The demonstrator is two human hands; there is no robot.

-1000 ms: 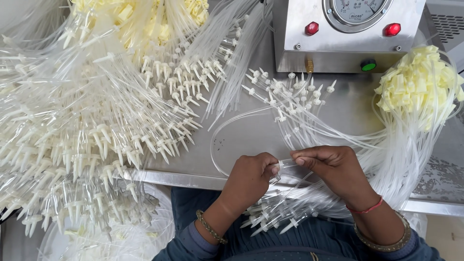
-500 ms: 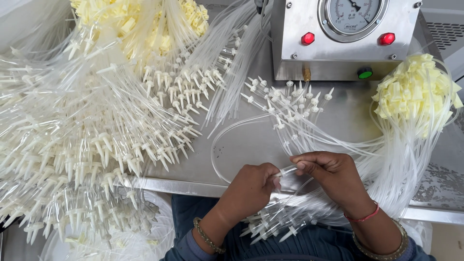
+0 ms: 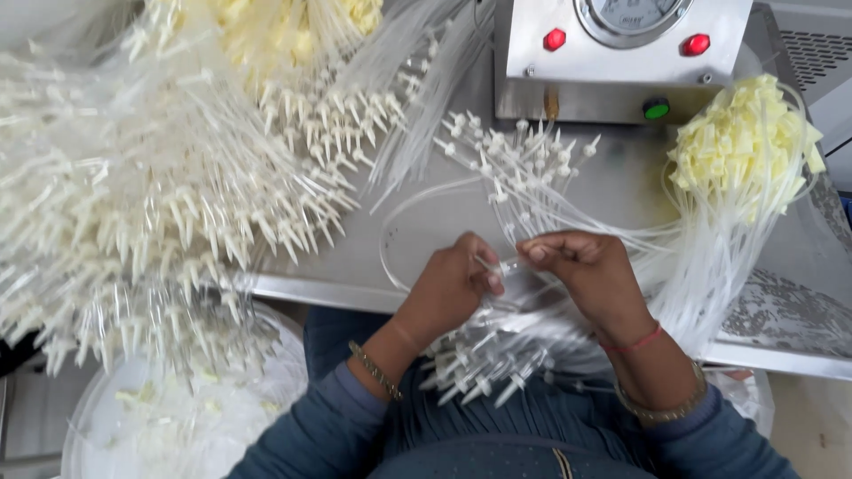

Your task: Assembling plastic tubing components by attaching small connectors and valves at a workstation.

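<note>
Tubing fills the left half of the view: a dense heap of clear tubes with white pointed tips [image 3: 169, 204] spreads from nine o'clock up toward eleven. At seven o'clock a round white tub [image 3: 98, 426] sits below the table edge, and it seems to hold more loose tubes and pale pieces, though blur hides the detail. Near the centre the left hand [image 3: 448, 284] has its fingers closed, pinching one end of a thin clear tube [image 3: 506, 264]; the right hand [image 3: 586, 270], just beside it at three o'clock, pinches the other side of the same piece between thumb and fingertips. A smaller bundle of tipped tubes [image 3: 479, 368] lies over the person's lap at six o'clock. The stainless steel table [image 3: 426, 222] carries a metal gauge box [image 3: 621, 62] with red and green buttons at twelve o'clock, and a bunch of pale yellow caps [image 3: 741, 142] at two o'clock.
</note>
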